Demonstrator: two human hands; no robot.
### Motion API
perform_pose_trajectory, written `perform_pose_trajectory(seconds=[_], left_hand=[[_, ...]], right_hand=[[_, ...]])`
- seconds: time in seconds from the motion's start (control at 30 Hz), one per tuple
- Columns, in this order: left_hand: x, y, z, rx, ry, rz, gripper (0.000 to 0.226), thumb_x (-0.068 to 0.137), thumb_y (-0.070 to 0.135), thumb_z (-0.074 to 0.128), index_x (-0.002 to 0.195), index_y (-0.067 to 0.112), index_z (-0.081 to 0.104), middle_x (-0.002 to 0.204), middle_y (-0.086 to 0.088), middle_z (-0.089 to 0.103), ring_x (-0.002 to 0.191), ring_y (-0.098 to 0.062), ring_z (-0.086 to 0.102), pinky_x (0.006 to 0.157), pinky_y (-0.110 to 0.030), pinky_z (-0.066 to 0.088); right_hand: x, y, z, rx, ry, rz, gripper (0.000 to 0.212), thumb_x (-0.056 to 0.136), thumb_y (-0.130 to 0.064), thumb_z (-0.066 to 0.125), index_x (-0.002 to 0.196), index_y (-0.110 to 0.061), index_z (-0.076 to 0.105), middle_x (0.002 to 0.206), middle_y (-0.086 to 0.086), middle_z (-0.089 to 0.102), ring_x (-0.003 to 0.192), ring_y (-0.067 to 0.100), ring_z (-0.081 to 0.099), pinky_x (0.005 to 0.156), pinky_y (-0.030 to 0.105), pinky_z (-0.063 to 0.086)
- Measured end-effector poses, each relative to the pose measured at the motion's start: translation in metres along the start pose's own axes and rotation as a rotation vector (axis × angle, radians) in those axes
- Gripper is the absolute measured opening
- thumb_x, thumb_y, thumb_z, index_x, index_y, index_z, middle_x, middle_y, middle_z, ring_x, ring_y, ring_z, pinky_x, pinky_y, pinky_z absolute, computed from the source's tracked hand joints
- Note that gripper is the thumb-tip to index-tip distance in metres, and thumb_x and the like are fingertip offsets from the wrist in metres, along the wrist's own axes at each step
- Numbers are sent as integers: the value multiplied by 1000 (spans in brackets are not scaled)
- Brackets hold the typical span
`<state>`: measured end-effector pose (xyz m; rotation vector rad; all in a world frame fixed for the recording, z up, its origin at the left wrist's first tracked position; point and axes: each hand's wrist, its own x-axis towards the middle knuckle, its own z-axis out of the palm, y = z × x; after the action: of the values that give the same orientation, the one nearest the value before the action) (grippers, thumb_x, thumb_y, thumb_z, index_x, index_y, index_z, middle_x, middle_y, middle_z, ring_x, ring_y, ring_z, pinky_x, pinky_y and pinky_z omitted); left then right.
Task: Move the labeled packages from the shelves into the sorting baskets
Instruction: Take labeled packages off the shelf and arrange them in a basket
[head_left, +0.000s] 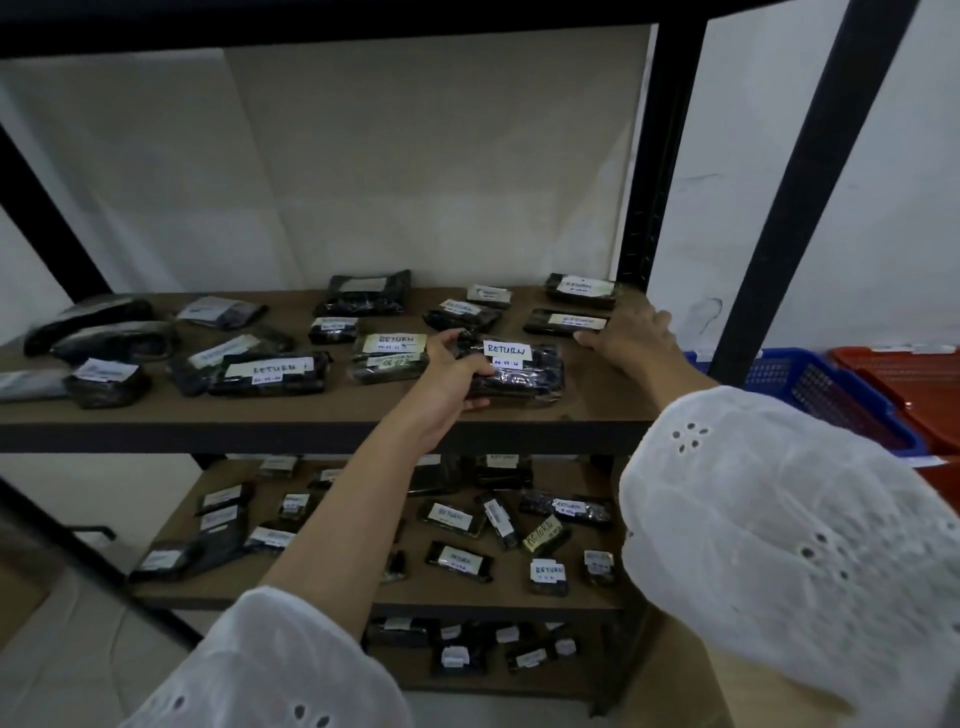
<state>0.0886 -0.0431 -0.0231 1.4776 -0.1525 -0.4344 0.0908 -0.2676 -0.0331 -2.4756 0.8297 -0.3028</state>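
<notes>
rack (660, 182): black metal posts carrying brown boards, set against a white wall (363, 156); from my feed I count three levels.
top shelf (311, 410): the widest board in my view, scattered with dark wrapped packs (270, 374) bearing white or pale labels, several reading RETURN.
lower shelf (467, 592): directly below the top shelf, also strewn with small labelled packs.
bottom shelf (405, 680): two levels below the top shelf and mostly hidden; a few more packs show.
sleeves (779, 545): white eyelet fabric on both arms, reaching up toward the top shelf from below its front edge.
blue basket (831, 395): right of the top shelf, beyond the posts, partly cut off by one.
red basket (909, 379): farther right of the top shelf, just beside the blue one.
RETURN pack (519, 374): on the top shelf, right of centre, near its front edge; I can't tell whether it is lifted clear of the board.
left hand (447, 379): fingers and thumb curled round the left end of the RETURN pack, gripping it.
right hand (628, 338): fingers spread and fairly straight, palm down at the top shelf's right end, holding nothing; its thumb lies just beside another labelled pack.
</notes>
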Motion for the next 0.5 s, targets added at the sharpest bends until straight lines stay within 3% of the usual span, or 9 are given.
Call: perform_pose_trajectory(seconds=[0.13, 0.23, 0.4, 0.5], left_hand=[[-3, 1, 3, -9, -17, 1, 53, 89, 0, 52, 128, 25, 27, 138, -14, 39, 114, -31, 52, 74, -32, 51], [-6, 1, 8, -21, -29, -7, 51, 89, -1, 52, 123, 27, 27, 138, -14, 40, 117, -32, 50, 77, -34, 50], [-10, -2, 12, -33, -45, -7, 51, 89, -1, 51, 124, 27, 27, 137, -14, 42, 119, -32, 49, 89, -41, 49], [-17, -2, 13, -54, -43, -8, 49, 89, -2, 49, 123, 26, 27, 135, -16, 43, 118, -33, 50, 80, -38, 50]], right_hand=[[-1, -9, -2, 15, -32, 36, 86, 88, -54, 55, 148, -4, 19, 154, 16, 20, 141, 31, 19, 113, 39, 20], [4, -14, 6, 1, -76, 40, 77, 91, -55, 47, 144, -2, 31, 152, 18, 23, 139, 37, 21, 115, 48, 19], [-4, -19, 6, 195, -41, 86, 80, 72, -41, 76, 136, -7, 41, 138, 12, 45, 127, 33, 40, 105, 43, 35], [-12, -17, 1, 372, -36, 39, 67, 76, -22, 77, 132, -5, 43, 122, 10, 59, 108, 23, 57, 79, 28, 48]])
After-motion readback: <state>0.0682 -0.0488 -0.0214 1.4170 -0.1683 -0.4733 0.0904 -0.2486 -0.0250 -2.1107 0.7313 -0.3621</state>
